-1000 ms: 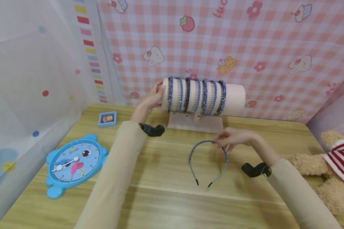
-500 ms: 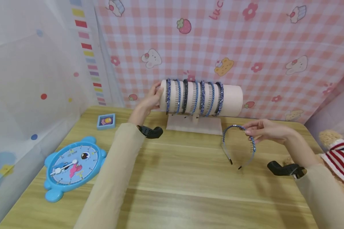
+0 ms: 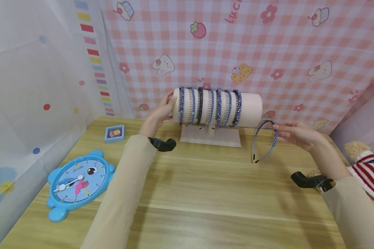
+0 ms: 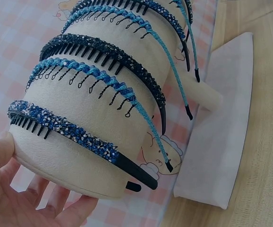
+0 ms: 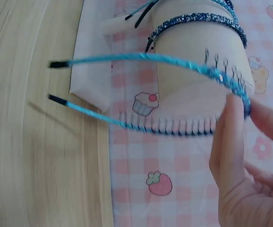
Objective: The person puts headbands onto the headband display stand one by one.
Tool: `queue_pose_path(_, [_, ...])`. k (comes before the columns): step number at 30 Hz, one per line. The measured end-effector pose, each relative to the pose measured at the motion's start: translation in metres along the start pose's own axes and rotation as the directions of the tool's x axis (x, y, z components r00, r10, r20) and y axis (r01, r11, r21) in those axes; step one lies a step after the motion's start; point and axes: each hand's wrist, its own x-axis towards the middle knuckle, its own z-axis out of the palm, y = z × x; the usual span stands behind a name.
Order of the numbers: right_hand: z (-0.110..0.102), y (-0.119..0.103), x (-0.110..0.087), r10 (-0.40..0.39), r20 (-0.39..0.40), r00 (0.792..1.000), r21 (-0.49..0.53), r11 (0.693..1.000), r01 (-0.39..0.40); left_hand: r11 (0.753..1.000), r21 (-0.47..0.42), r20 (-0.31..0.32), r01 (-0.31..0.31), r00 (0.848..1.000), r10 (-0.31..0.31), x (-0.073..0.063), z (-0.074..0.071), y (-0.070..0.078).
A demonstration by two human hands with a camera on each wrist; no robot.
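Observation:
A cream padded roll (image 3: 251,108) on a low base (image 3: 210,136) carries several blue and black toothed headbands, mostly over its left and middle. My left hand (image 3: 163,110) grips the roll's left end. In the left wrist view, its thumb lies by the end's edge and its fingers sit along the rim, beside a glittery blue headband (image 4: 75,132). My right hand (image 3: 299,135) pinches a thin blue headband (image 5: 136,56) by its curved top, between thumb and fingers. This headband hangs just off the roll's bare right end, its two black tips pointing down and towards the front.
A blue toy clock (image 3: 81,180) and a small blue framed picture (image 3: 114,133) lie at the left of the wooden table (image 3: 205,207). A teddy bear in a striped top (image 3: 369,171) is at the right. Pink checked cloth (image 3: 180,41) hangs behind the roll.
My right hand has carried the thin headband rightward and back, from in front of the base to the roll's right end, turning it more edge-on. My left hand keeps its hold.

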Motion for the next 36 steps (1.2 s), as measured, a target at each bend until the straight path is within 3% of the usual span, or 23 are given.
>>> queue_pose_path(7, [0.009,-0.01,0.008,-0.004,-0.117,0.993,0.119,0.993,0.018,1.0,0.003,0.003,0.004,1.0,-0.004,-0.001,0.0,0.001])
queue_pose_path(18, [0.032,-0.027,0.016,-0.087,-0.147,0.985,0.076,0.992,0.099,1.0,0.004,0.004,0.008,1.0,-0.008,-0.001,-0.001,0.001])
queue_pose_path(25, [0.044,-0.028,0.025,-0.122,-0.216,0.969,-0.055,0.992,0.113,1.0,0.004,-0.003,0.01,1.0,-0.01,-0.002,0.0,0.0])
queue_pose_path(29, [0.049,-0.027,0.03,-0.134,-0.298,0.945,-0.183,0.98,0.081,1.0,0.003,-0.003,0.015,1.0,-0.015,-0.003,0.0,0.0])
queue_pose_path(32, [0.053,-0.027,0.033,-0.176,-0.369,0.913,-0.33,0.943,0.048,1.0,0.006,-0.007,0.017,1.0,-0.017,-0.002,0.0,0.0])
queue_pose_path(36, [0.056,-0.029,0.036,-0.268,-0.421,0.866,-0.516,0.857,0.014,1.0,0.007,-0.009,0.008,1.0,-0.008,-0.001,-0.001,0.0])
